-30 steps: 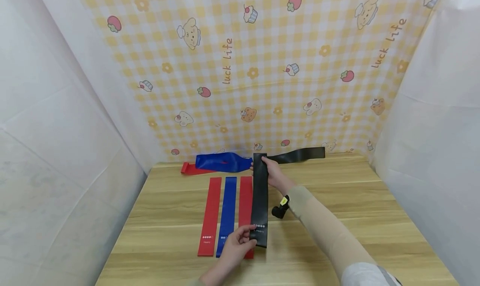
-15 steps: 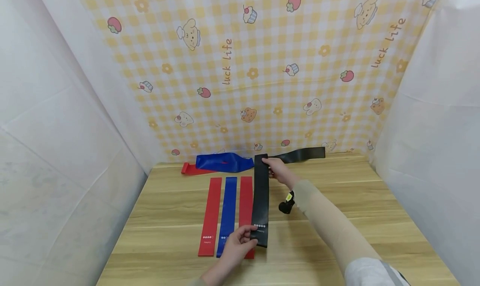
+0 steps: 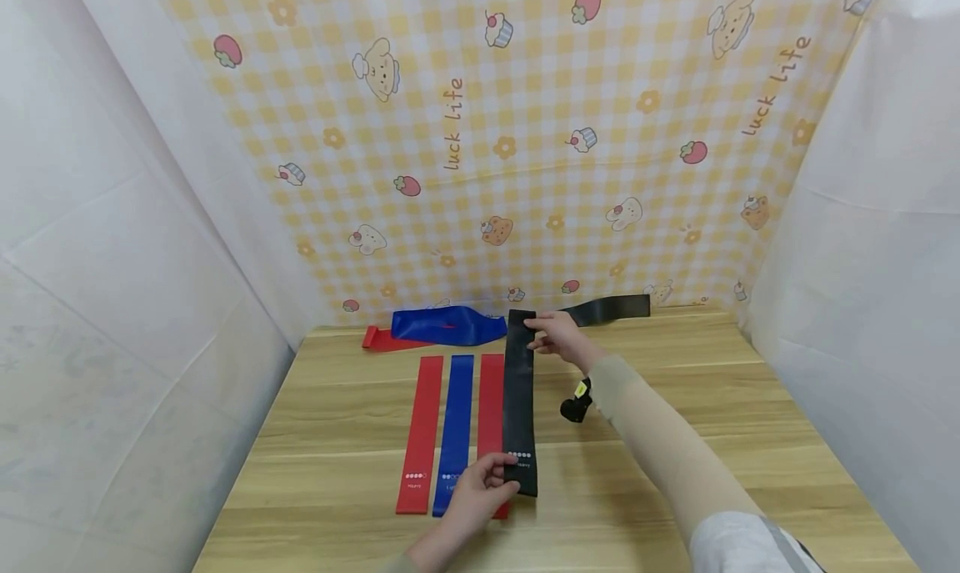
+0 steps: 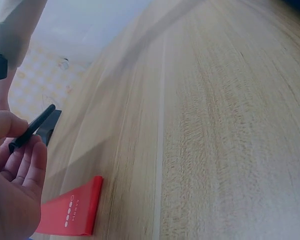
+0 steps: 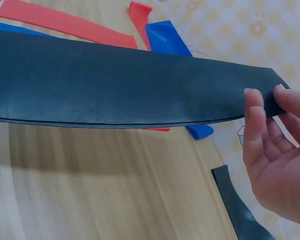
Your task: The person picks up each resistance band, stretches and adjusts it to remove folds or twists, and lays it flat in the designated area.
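A black resistance band (image 3: 519,389) is stretched flat lengthwise between my two hands, raised off the table. My left hand (image 3: 480,491) pinches its near end, by the white dots and print, between thumb and fingers. At the far end my right hand (image 3: 561,339) pinches the right corner; the right wrist view shows the thumb and fingertips on the black band (image 5: 120,85). Beneath its left edge lies a red band (image 3: 491,406), partly covered. To the left, a blue band (image 3: 457,423) and another red band (image 3: 420,431) lie parallel, running away from me.
Along the back edge lie a crumpled blue band (image 3: 450,325), a red band (image 3: 386,339) partly under it, and a second black band (image 3: 611,309). A patterned curtain (image 3: 555,181) rises behind the wooden table (image 3: 675,389). White sheets hang on both sides.
My right hand has shifted a little to the right, its fingers drawn from behind the black band to its right corner. My left hand keeps its pinch, having moved very slightly right.
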### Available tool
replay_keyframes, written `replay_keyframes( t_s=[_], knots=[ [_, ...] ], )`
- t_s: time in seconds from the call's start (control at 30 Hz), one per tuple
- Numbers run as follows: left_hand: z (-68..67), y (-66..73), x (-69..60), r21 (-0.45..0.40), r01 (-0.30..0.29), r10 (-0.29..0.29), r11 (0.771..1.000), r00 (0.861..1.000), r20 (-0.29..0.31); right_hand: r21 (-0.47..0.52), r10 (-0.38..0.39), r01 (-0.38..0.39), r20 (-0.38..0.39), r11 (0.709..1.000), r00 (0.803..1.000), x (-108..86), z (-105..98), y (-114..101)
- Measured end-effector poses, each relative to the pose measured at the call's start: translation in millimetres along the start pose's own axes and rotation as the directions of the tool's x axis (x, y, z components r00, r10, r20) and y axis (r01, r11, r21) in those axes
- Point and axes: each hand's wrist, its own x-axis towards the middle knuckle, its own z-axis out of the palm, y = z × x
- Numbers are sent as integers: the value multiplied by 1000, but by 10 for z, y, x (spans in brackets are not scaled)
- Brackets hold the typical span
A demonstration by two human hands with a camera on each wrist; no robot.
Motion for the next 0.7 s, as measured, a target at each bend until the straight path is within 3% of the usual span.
replay_keyframes(
  t_s=[0.5, 0.7],
  knots=[
    [45, -36, -3, -38, 40, -40, 998, 999, 6, 52, 10, -9, -20, 999, 1000, -3, -30, 97],
    [74, -69, 5, -45, 24, -23, 999, 1000, 4, 68, 24, -20, -49, 998, 999, 14, -49, 164]
  ],
)
